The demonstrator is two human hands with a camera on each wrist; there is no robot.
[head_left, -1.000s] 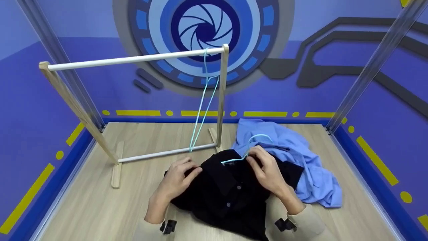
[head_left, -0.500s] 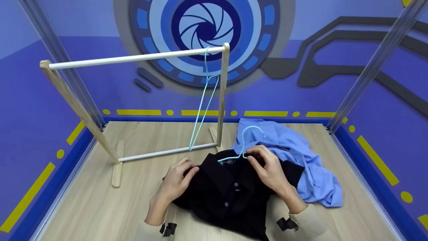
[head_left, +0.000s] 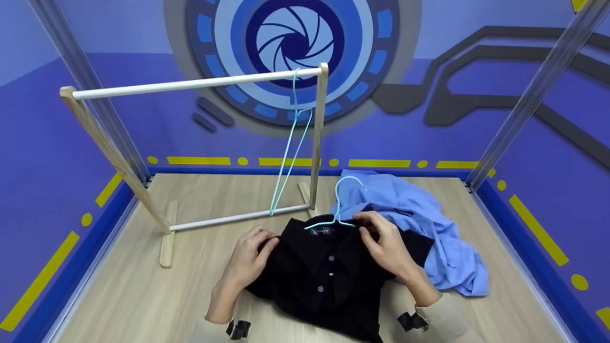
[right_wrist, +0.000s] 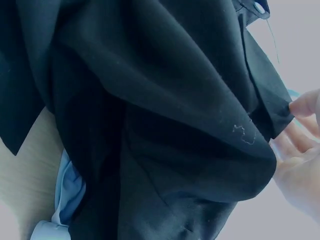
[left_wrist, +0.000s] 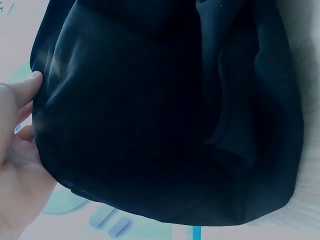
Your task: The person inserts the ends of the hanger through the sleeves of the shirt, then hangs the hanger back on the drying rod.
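Over the desk (head_left: 119, 295), left grip (head_left: 250, 253) and right grip (head_left: 387, 244) are pinching the black button-up shirt (head_left: 305, 276), ideally centring its turquoise hanger (head_left: 338, 207).

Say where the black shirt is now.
In the head view, the black shirt is at bottom centre, pinched by the left hand and right hand, overlapping the blue cloth.

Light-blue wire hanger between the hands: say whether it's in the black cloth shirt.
In: the hanger disappears into the shirt at both ends.

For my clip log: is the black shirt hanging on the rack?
No, the left hand and right hand hold the black shirt, while the rack carries only a bare hanger.
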